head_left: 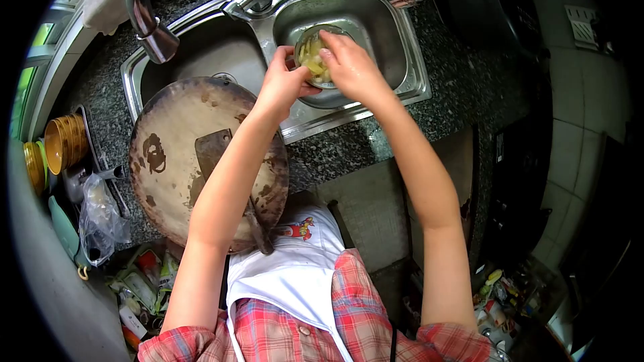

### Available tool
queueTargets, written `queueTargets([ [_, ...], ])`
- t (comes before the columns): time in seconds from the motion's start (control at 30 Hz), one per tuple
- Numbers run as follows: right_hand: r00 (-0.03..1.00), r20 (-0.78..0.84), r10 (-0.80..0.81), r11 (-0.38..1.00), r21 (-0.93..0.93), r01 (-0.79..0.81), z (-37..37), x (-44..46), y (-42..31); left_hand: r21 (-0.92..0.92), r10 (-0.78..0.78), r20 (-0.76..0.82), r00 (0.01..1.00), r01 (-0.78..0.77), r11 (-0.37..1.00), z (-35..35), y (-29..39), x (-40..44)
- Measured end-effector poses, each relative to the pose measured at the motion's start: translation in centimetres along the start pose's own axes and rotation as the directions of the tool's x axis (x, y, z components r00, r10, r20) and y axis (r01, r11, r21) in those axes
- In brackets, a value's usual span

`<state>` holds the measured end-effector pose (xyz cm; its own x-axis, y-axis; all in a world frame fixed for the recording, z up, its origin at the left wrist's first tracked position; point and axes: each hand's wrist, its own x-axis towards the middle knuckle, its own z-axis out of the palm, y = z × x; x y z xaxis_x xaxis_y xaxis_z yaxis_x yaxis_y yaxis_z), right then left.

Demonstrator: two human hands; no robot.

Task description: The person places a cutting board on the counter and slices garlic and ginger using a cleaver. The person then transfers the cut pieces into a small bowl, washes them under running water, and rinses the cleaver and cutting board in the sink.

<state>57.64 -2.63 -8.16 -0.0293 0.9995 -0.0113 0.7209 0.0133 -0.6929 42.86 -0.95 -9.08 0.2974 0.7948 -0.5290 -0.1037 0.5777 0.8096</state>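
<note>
Over the right sink basin (376, 27), my left hand (285, 84) grips the side of a clear bowl (322, 85) with its fingers wrapped round the rim. Pale yellow-green cut pieces (312, 57) lie in the bowl. My right hand (345, 64) is at the bowl's right side, its fingers reaching over the rim onto the pieces; the fingertips are partly hidden, and whether they pinch anything cannot be made out. The skin of this hand looks wet.
A round wooden board (174, 114) with a cleaver (213, 151) on it overlaps the left basin (201, 53). Faucets (157, 40) stand behind the sink. Yellow bowls (64, 144) and a plastic bag (100, 214) are at the left.
</note>
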Motion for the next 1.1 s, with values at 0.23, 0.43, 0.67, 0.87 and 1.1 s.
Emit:
queueTargets([
  [0.23,0.981,-0.149,0.127,0.974,0.206,-0.095,5.4,-0.2,0.2,0.158,-0.118,-0.027,0.993,0.121,0.98,-0.8,1.4,0.9],
  [0.43,0.931,-0.208,0.301,0.822,0.551,-0.143,7.5,0.4,1.0,0.368,-0.126,-0.052,0.991,0.136,0.92,-1.2,2.7,2.5],
  [0.67,0.891,0.017,0.453,0.271,0.95,-0.156,9.4,1.5,1.5,0.497,-0.049,-0.016,0.999,0.05,0.866,-0.4,4.2,3.1],
  [0.87,0.91,0.03,0.414,0.194,0.974,-0.12,9.4,1.9,0.5,0.59,0.037,-0.025,0.999,-0.016,0.807,0.2,5.5,2.4],
  [1.1,0.923,-0.082,0.375,0.08,0.995,0.056,7.9,2.2,-1.6,0.785,0.197,0.036,0.98,-0.15,0.601,0.9,6.7,2.7],
])
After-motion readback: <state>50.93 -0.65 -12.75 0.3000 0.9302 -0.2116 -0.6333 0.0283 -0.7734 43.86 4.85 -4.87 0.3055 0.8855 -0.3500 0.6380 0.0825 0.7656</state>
